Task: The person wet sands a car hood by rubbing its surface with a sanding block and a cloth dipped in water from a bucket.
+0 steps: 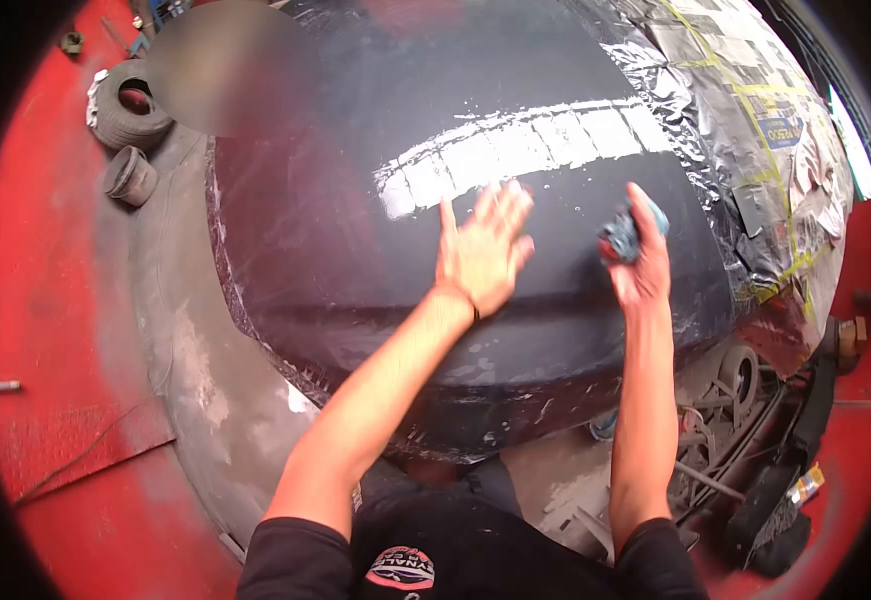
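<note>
My left hand (pixel 484 252) lies with fingers stretched out on or just over a dark, glossy car panel (pixel 356 250); whether the palm presses on it I cannot tell. To the right, my right hand (pixel 646 268) is closed around a crumpled blue-grey cloth (pixel 620 238) with a reddish patch, slightly blurred. The thumb points up and away from me. Beyond my left fingertips, the panel reflects a bright band of light, and small drops dot its surface. Pale scuffs run along the panel's near edge.
Newspaper and foil masking (pixel 756 120), held by yellow tape, covers the car at right. At left are a tire (pixel 134 108) and a bucket (pixel 130 178). Metal parts (pixel 726 440) clutter the lower right floor. A blurred patch hides the upper left.
</note>
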Tool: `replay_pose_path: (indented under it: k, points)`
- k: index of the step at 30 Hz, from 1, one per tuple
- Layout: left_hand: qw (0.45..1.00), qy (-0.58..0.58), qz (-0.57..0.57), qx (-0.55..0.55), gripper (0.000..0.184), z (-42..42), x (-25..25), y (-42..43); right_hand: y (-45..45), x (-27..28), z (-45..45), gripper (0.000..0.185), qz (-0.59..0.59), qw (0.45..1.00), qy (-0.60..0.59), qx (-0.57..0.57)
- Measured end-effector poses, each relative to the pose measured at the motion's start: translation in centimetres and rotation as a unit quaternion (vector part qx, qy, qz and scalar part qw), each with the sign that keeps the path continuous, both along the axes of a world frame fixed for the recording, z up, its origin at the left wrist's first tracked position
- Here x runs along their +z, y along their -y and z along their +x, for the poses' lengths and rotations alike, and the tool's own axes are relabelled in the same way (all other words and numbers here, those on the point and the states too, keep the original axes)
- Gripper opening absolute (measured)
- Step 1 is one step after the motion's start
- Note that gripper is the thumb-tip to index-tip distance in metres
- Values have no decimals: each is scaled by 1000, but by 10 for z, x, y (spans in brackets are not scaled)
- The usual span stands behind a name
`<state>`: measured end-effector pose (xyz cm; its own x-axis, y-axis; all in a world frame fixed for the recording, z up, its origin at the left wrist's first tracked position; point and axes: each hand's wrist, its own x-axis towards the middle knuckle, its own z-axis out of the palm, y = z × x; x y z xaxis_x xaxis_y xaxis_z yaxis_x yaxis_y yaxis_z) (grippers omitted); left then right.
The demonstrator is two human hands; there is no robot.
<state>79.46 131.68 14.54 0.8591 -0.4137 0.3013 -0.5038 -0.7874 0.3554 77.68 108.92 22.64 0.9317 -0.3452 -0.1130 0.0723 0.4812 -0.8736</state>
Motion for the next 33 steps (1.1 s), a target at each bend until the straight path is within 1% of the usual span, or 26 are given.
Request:
replay_pose_path:
  k: [1, 3, 4, 5, 7, 8, 9, 10, 11, 12, 14, 15, 16, 17, 19, 21, 22, 23, 24, 25, 26, 27, 29, 31, 32, 33]
  points:
    - [1000, 0, -5, 20, 64, 23, -1, -2, -21, 5, 18, 29, -41, 999, -24, -3]
    - [1000, -5, 4, 21, 64, 13, -6, 5, -59, 5, 59, 25, -108, 993, -49, -15]
    - [996, 7, 87, -7, 65, -12, 4, 5, -78, 8, 74, 24, -150, 987, -59, -13]
    - [996, -22, 32, -75, 66, -39, -11, 3, -92, 9, 86, 23, -190, 979, -71, -13]
    - [993, -6, -11, -115, 67, -59, -19, -12, -94, -10, 108, 20, -317, 948, -31, -15]
    - [992, -31, -9, -126, 66, -46, -19, -22, -84, -16, 108, 24, -432, 900, -53, -26]
    - [994, -16, 35, -101, 65, -21, -9, -30, -78, -17, 102, 28, -541, 837, -77, -35]
    - [998, 1, 37, -58, 65, 10, -1, -40, -65, -23, 93, 33, -633, 769, -49, -67]
    - [996, -57, 66, -11, 65, 50, 7, -47, -48, -35, 83, 39, -717, 690, -18, -96]
    - [991, -33, 126, 43, 65, 91, 11, -58, -33, -46, 73, 45, -791, 600, 13, -121]
    - [997, -17, 45, 61, 65, 121, -12, -65, -17, -67, 48, 52, -783, 606, 21, -139]
    - [995, -1, 72, 68, 65, 113, -12, -64, -17, -73, 39, 56, -776, 613, 29, -148]
    - [996, 0, 87, 10, 66, 79, -8, -64, -28, -67, 36, 54, -777, 614, -3, -137]
    - [993, -2, 104, -48, 66, 28, -6, -65, -32, -66, 39, 53, -776, 614, 3, -145]
    - [990, -35, -4, -136, 67, -44, -31, -73, -34, -66, 39, 51, -775, 612, 12, -159]
    - [988, -24, 40, -148, 66, -36, -27, -89, -33, -67, 40, 49, -774, 613, 23, -160]
    - [994, -33, 53, -93, 63, -17, -5, -92, -31, -68, 41, 49, -776, 609, 28, -164]
    - [993, 18, 108, -50, 62, 20, -16, -98, -30, -71, 40, 48, -777, 606, 30, -168]
    - [988, 45, 134, 58, 61, 65, -25, -102, -28, -72, 40, 47, -774, 609, 31, -169]
    - [995, -26, 42, 87, 62, 104, -11, -111, -29, -71, 40, 46, -774, 610, 28, -169]
    - [991, -48, 92, 89, 64, 129, -11, -117, -31, -69, 40, 45, -774, 610, 24, -167]
    - [988, -15, 121, 91, 67, 129, -18, -115, -32, -68, 39, 45, -775, 608, 21, -168]
    - [995, 47, 84, 25, 70, 68, -28, -106, -25, -72, 42, 42, -779, 602, 36, -170]
    - [996, -38, 42, -74, 73, -29, -10, -95, -23, -73, 40, 44, -777, 601, 49, -183]
    - [991, -50, 43, -119, 72, -66, -21, -97, -24, -70, 39, 45, -782, 598, 39, -170]
    - [984, -61, 49, -158, 72, -76, -31, -101, -24, -70, 40, 43, -780, 591, 68, -194]
